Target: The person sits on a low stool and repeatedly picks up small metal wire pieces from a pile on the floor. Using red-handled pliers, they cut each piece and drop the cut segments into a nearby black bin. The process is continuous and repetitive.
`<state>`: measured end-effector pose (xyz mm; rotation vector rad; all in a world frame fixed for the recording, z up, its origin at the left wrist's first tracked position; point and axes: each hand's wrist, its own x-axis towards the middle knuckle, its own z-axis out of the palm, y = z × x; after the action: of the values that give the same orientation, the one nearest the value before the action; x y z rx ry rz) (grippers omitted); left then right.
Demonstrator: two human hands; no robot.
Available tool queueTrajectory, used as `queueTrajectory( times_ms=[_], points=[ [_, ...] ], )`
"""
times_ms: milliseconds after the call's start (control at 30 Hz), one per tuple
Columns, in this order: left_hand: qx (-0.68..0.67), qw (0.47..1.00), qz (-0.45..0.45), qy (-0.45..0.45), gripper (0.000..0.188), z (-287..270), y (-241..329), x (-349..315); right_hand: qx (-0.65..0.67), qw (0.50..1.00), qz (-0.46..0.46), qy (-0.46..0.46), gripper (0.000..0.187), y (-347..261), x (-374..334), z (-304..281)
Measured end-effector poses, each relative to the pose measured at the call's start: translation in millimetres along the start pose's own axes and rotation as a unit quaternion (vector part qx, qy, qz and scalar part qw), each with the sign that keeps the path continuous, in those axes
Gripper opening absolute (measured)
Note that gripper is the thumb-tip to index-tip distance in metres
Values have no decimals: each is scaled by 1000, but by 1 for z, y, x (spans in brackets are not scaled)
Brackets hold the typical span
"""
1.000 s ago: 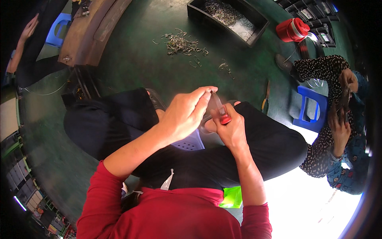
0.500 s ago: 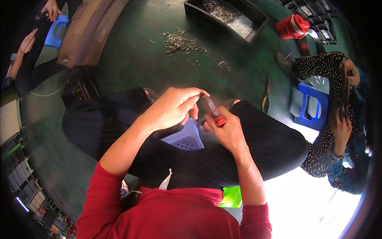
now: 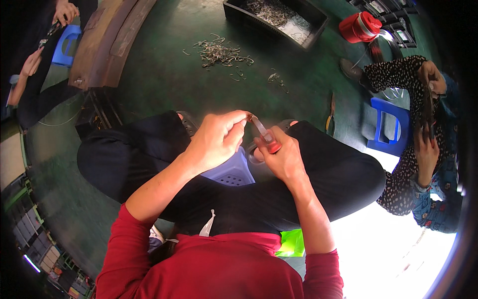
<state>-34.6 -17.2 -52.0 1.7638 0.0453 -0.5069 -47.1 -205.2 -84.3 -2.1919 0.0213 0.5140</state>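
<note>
My right hand (image 3: 285, 155) is closed around the red handle (image 3: 273, 145) of a small tool with a flat, pale metal blade (image 3: 259, 126). The blade points up and left to the fingertips of my left hand (image 3: 216, 137). Thumb and forefinger of that hand are pinched at the blade's tip, on a small dark piece too small to make out. Below both hands, between my legs, sits a lilac plastic basket (image 3: 231, 172) with round holes. On the floor ahead lies a pile of bent metal hooks (image 3: 221, 54), with a few loose hooks (image 3: 276, 79) to its right.
A black crate (image 3: 279, 31) of similar hooks stands beyond the pile. Pliers (image 3: 330, 115) lie right of my knee. A red jug (image 3: 359, 27), a blue stool (image 3: 391, 127) and a working person (image 3: 425, 144) are at right. Wooden boards (image 3: 107, 45) and another person's hands (image 3: 64, 12) are at left.
The left hand's lower fingers have curled in closer to its palm. Both hands stay together at the blade's tip. The whole view has shifted slightly.
</note>
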Motion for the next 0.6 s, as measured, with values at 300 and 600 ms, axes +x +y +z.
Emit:
queueTrajectory(
  times_ms=[300, 600],
  points=[
    [-19, 999, -3, -28, 22, -2, -6, 3, 18, 998, 39, -39, 24, 1, 2, -5],
    [138, 983, 48, 108, 26, -35, -1, 135, -13, 982, 133, -132, 34, 5, 1, -14]
  ],
)
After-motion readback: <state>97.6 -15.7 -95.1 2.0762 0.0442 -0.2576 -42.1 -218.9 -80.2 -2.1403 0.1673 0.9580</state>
